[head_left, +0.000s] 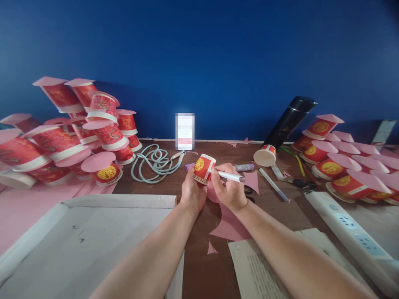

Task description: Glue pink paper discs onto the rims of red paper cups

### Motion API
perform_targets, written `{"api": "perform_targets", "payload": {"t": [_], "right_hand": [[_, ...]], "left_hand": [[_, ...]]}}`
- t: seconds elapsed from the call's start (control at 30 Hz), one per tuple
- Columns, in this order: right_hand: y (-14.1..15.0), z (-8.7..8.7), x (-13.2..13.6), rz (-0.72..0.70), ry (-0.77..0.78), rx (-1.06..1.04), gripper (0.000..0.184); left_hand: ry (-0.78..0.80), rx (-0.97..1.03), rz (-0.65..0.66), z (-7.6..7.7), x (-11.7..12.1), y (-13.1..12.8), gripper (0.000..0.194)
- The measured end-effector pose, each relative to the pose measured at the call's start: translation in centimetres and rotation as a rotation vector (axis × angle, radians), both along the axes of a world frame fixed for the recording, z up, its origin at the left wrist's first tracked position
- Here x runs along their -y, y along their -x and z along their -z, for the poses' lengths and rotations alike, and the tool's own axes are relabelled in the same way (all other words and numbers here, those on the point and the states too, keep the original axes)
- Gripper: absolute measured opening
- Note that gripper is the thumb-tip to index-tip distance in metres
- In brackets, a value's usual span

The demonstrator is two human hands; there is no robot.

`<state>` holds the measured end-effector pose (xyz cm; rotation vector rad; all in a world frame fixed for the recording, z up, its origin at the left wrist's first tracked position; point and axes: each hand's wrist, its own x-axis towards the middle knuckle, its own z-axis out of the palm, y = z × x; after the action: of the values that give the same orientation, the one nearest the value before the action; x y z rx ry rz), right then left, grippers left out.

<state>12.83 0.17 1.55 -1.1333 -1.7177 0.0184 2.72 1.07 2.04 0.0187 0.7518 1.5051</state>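
My left hand [191, 191] is wrapped round a red paper cup [204, 167] with a gold round emblem, tilted upside down or on its side; I cannot tell which. In my right hand [230, 189] is a white marker pen [231, 176], its writing end against the side of the cup. Under both hands lies cut pink paper [230, 222], with black scissors [249, 192] partly hidden beside it. A second red cup [264, 156] lies on its side farther back.
Stacks of red cups with pink paper tops [104, 135] stand left, and more cups [352, 166] stand right. A blue cord [156, 164], a black bottle [289, 120], a thin pen [274, 185], a power strip [346, 226], a shallow white box [118, 199] and a printed sheet [249, 265] surround the work spot.
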Motion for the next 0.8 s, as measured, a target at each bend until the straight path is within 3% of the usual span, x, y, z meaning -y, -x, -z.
{"api": "perform_targets", "payload": {"t": [0.8], "right_hand": [[0.11, 0.0, 0.34, -0.016, 0.043, 0.01, 0.013]], "left_hand": [[0.007, 0.049, 0.045, 0.26, -0.26, 0.18, 0.02]]}}
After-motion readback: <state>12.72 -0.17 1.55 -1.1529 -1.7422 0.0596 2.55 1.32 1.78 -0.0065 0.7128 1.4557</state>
